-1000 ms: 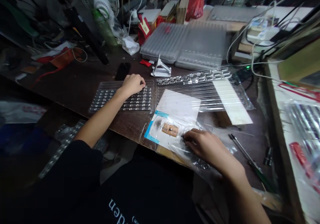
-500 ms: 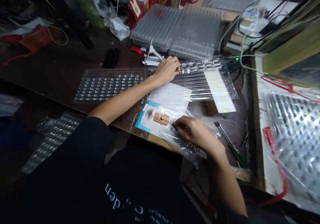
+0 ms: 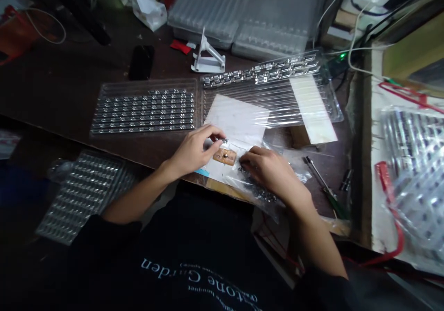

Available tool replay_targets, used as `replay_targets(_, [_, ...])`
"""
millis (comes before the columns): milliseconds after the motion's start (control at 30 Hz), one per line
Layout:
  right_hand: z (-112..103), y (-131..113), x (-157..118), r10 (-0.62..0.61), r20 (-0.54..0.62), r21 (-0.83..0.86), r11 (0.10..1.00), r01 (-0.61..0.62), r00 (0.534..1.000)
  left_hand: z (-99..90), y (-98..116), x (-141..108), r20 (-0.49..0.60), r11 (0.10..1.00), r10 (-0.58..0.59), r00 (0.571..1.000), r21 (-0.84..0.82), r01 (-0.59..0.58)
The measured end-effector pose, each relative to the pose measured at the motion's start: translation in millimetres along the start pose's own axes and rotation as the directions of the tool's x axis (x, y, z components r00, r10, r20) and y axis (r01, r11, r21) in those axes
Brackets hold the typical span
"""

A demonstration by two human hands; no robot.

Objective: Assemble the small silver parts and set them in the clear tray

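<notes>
Left-hand grip: thumb and index nearly together, pinching a small metal part. Part's long axis looks roughly left-right; too small to read its end detail. Right-hand grip: fingers curled down at a clear bag of small dark pieces by the near edge of the bench. Can't tell if it has hold of anything; fingertips are hidden.

Key relation: tan block sits between the two hands, on white backing near the bench edge. Its long axis runs left-right too, right end tipped a little toward the person. The pinched part is just beyond the block's far side, so block is person-side of the left fingertips. Part and block axes look near parallel. Left hand is nearer the block; right fingertips are just off its right end. Can't tell if left thumb touches the block.

Further out: white sheet beyond the block, overlapping the right tray. Left tray is beyond the left hand, metal rows running left-right. Slanted metal strips lie along the right tray's far side. Past that, white stand, then stacked clear trays.
</notes>
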State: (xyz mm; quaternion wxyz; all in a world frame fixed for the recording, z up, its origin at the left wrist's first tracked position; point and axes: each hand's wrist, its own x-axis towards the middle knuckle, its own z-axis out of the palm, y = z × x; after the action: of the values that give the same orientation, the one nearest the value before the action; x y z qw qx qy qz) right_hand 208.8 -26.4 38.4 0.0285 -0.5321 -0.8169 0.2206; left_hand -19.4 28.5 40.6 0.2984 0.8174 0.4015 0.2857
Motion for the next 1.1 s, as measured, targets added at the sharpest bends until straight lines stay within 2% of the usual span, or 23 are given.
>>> replay_targets(133, [3.5,-2.9,2.7,0.016,0.017,-0.054,0.998,-0.015,1.0,12.1,-11.9,-19.3,-0.04,0.998,-0.047,0.998,-0.049,0.045])
replay_targets(333, [4.5,-3.1,2.7,0.034,0.014,-0.014,0.999,-0.033,0.999,25.6,-20.9,-27.5,-0.042,0.998,-0.032,0.999,-0.063,0.03])
replay_targets(567, [1.3,0.2,-0.1,0.058,-0.036,0.078,0.995,-0.055,0.998,31.1,-26.8,-32.6,-0.036,1.0,0.017,0.999,-0.019,-0.018])
replay_targets(767, [6.1,-0.9,4.5,0.077,-0.002,-0.003,0.997,-0.077,0.997,31.2,-26.8,-33.7,-0.05,0.997,0.069,0.996,-0.027,-0.07])
replay_targets(900, [2.9,-1.4,4.9,0.053,0.034,0.078,0.995,-0.055,0.998,26.9,-23.1,-33.5,-0.182,0.992,-0.021,0.983,-0.127,-0.003])
replay_targets(967, [1.1,-0.8,4.5,0.036,0.048,0.094,0.995,-0.041,0.998,25.2,-22.2,-34.8,-0.232,0.992,-0.07,0.97,-0.12,0.043])
replay_targets(1100, [1.8,-0.3,4.3,0.021,0.009,0.132,0.991,-0.022,1.0,25.2,-22.2,-38.5,-0.143,0.995,-0.084,0.986,0.04,0.091])
